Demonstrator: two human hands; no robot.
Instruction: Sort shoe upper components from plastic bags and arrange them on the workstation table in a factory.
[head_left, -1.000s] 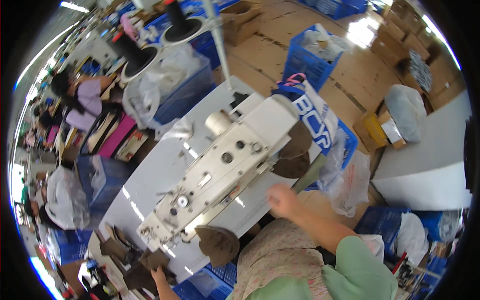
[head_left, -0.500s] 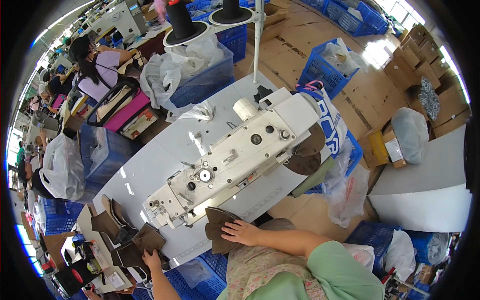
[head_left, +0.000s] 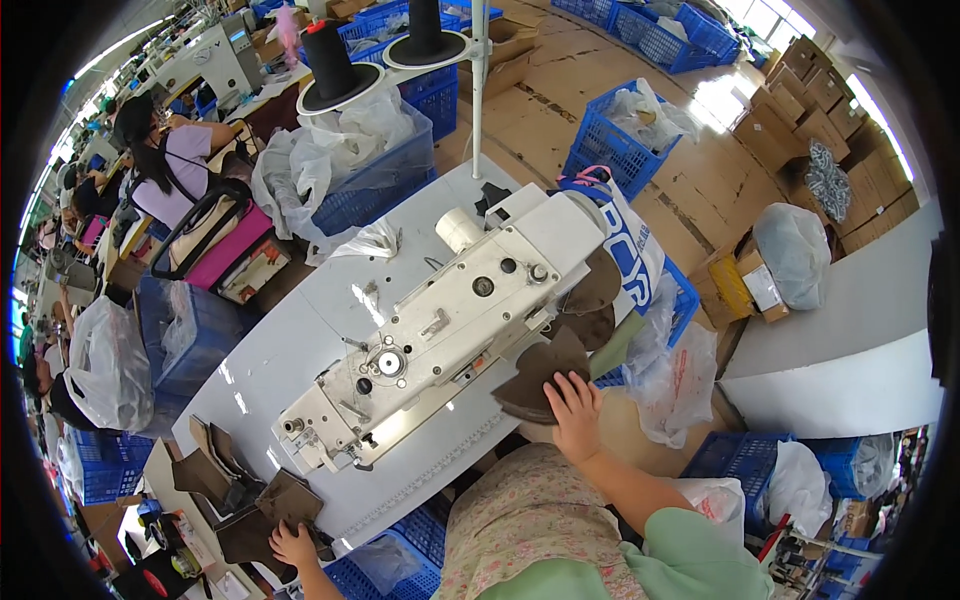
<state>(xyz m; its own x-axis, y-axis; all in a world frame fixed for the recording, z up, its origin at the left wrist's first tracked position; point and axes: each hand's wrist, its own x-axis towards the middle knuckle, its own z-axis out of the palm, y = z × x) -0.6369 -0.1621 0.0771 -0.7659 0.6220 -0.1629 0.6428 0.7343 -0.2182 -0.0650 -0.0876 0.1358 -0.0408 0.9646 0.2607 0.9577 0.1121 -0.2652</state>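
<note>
A flat dark brown piece with curved edges [head_left: 545, 372], like cut leather or cloth, is in my right hand [head_left: 577, 412]. My fingers lie over its top near the right end of the sewing machine [head_left: 440, 325]. The piece hangs over the table's front edge. At the lower left, my left hand [head_left: 293, 545] rests with fingers apart on a small stack of brown pieces [head_left: 287, 500]. More brown pieces [head_left: 205, 470] stand folded just behind that stack. Further brown pieces [head_left: 590, 325] lie at the machine's right end, partly hidden by it.
The grey sewing table [head_left: 265, 365] curves around the machine. Two black thread cones [head_left: 335, 65] stand by a white pole [head_left: 479, 100] behind it. Blue crates [head_left: 625, 140] with plastic bags surround the table. A person in a light top [head_left: 172, 170] sits at the far left.
My right hand has carried a brown piece from the table's front middle to the right, beside the machine's right end. My left hand stays by the left stack. The view has shifted slightly.
</note>
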